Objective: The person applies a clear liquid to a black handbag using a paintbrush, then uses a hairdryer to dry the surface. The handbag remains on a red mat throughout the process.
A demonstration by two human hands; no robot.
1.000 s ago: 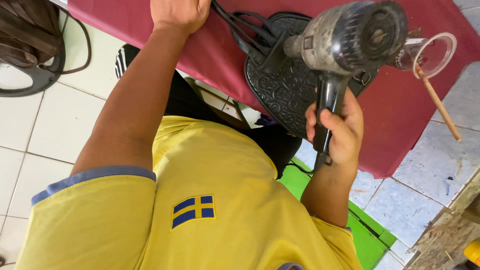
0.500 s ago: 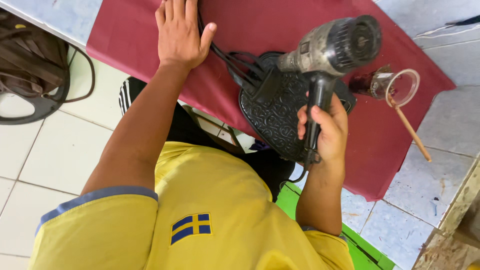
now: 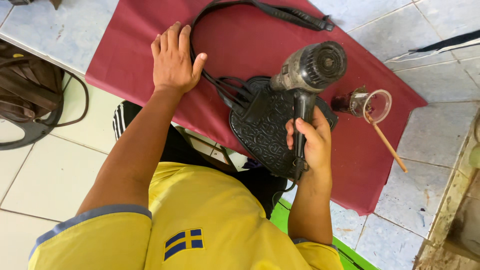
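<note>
Maroon cloth (image 3: 250, 45) is pinned flat by the open left hand (image 3: 172, 60); a grey hair dryer (image 3: 310, 65) is gripped tightly in the right hand (image 3: 310, 142), aimed over an embossed black leather bag (image 3: 265, 130), work underway.

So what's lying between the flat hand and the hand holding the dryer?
In the head view, black straps and the embossed black bag lie between the left hand and right hand.

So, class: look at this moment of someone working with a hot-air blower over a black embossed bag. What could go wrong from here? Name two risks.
1. The blower, gripped by the right hand, sits close above the black embossed bag; lingering heat might scorch it.
2. The open plastic cup with a wooden stick lies near the blower on the red cloth; it might get knocked or blown over.
</note>
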